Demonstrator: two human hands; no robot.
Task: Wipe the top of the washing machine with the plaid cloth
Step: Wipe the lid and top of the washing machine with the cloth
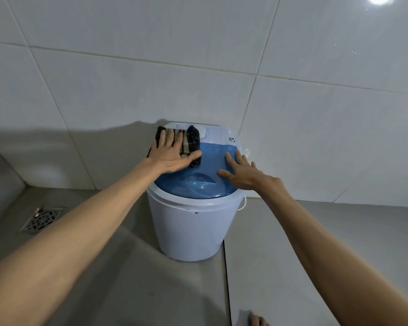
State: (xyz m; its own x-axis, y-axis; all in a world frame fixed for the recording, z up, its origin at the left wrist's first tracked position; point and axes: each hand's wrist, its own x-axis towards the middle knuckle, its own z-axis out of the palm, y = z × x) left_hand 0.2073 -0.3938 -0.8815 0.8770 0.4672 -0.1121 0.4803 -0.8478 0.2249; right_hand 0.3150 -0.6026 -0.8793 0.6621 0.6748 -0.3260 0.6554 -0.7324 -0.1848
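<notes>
A small white washing machine (189, 229) with a translucent blue lid (198, 184) stands on the floor against the tiled wall. The dark plaid cloth (191, 142) lies on the machine's back left, over the white control panel and the lid's edge. My left hand (172, 154) presses flat on the cloth, fingers spread. My right hand (243, 172) rests flat on the right side of the blue lid, fingers apart, holding nothing.
A metal floor drain (41, 218) sits in the grey floor to the left. White wall tiles rise right behind the machine. A white cord or hose (244, 203) hangs at the machine's right side. A toe shows at the bottom edge (257, 320).
</notes>
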